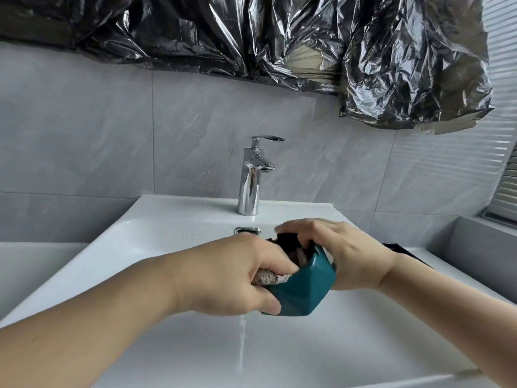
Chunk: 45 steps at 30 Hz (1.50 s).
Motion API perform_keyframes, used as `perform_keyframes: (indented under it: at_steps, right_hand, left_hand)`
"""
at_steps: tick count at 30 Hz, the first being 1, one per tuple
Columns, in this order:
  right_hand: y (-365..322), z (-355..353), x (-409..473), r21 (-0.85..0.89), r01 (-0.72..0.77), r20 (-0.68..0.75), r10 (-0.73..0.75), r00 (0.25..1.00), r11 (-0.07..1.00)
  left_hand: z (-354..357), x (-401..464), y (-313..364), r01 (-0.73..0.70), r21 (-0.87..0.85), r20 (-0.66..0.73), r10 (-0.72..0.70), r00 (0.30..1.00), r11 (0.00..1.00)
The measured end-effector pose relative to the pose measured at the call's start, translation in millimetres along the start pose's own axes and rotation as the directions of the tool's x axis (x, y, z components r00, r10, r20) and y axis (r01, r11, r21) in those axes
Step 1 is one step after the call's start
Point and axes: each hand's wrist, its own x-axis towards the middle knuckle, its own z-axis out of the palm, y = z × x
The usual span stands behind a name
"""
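A teal cup (302,289) with flat, faceted sides and a smooth glazed surface is held in the air above the middle of a white sink (84,264), tipped so that its dark mouth faces up and to the left. The right hand (344,256) grips it from the right and far side, fingers curled over the rim. The left hand (235,275) clasps a nubby, pinkish-grey cloth (268,277) whose far end is stuffed into the cup's mouth; the thumb of that hand presses against the cup's near, lower face. The two hands sit close together, with only the cup between them. A thin stream of water (242,340) falls from under the cup into the basin. The sink is glossy and wide, with a straight raised rim on the left and right and a shallow, gently sloping floor – open room lies all round the hands, most of it near and to the left. On the far ledge stands a polished chrome faucet (251,177), well apart from the cup, and just below it in the far wall of the basin is an oval metal overflow slot (247,230). A flat dark object (402,252) lies on the right rim behind the right wrist; what it is cannot be told. Grey, matt, marbled wall tiles (84,135) rise behind, and crinkled black plastic sheeting (279,37) hangs across the top.
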Motion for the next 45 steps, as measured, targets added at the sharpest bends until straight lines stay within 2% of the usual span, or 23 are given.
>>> perform_keyframes:
  at_steps: [3,6,11,14,19,25,31,36,40,43,45]
  right_hand:
    - [4.5,0.3,-4.3,0.034,-0.028,-0.020,0.029,0.999,0.999]
    - [5.2,2.4,-8.8,-0.015,-0.047,0.035,0.047,0.998,0.999]
    - [3.0,0.8,-4.3,-0.006,0.062,0.030,-0.062,0.998,0.998]
    - [5.6,1.8,-2.3,-0.045,0.130,0.081,-0.126,0.989,0.991]
    - [8.4,0.8,-3.3,-0.114,0.101,0.168,-0.081,0.982,0.988]
    - [0.9,-1.0,-0.4,-0.068,0.012,0.194,0.001,0.981,0.998]
    - [-2.8,-1.3,7.0,-0.131,0.052,0.137,-0.034,0.990,0.990]
    - [2.8,0.2,2.0,-0.255,0.101,0.069,-0.086,0.994,0.962]
    - [9.9,-6.3,-4.0,-0.070,0.069,-0.004,-0.069,0.998,0.995]
    - [9.6,-3.6,-6.9,-0.034,0.059,0.056,-0.057,0.997,0.998]
    - [7.5,0.9,-9.1,-0.036,0.048,0.103,-0.044,0.994,0.998]
  left_hand:
    - [-0.9,1.0,-2.3,-0.101,0.105,-0.027,0.105,0.994,0.989]
    - [2.4,3.8,-7.4,-0.126,0.140,-0.005,0.128,0.992,0.982]
    - [0.7,5.3,-15.4,-0.047,0.084,-0.008,0.048,0.999,0.995]
    - [3.3,11.0,-15.6,-0.045,0.184,0.042,0.038,0.998,0.982]
    - [10.5,20.2,-12.3,0.024,0.287,0.075,-0.048,0.996,0.958]
    - [11.2,14.2,-4.6,0.150,0.096,0.030,-0.153,0.988,0.984]
    - [11.4,14.8,3.7,0.204,-0.116,-0.022,-0.208,0.978,0.972]
    - [8.5,12.9,3.6,0.145,0.037,-0.062,-0.142,0.988,0.989]
    - [1.9,7.3,3.6,0.025,0.178,-0.028,-0.020,0.999,0.984]
    - [3.0,5.3,1.7,-0.022,0.232,0.010,0.021,1.000,0.973]
    - [4.5,6.1,3.5,0.003,0.209,0.044,-0.013,0.999,0.978]
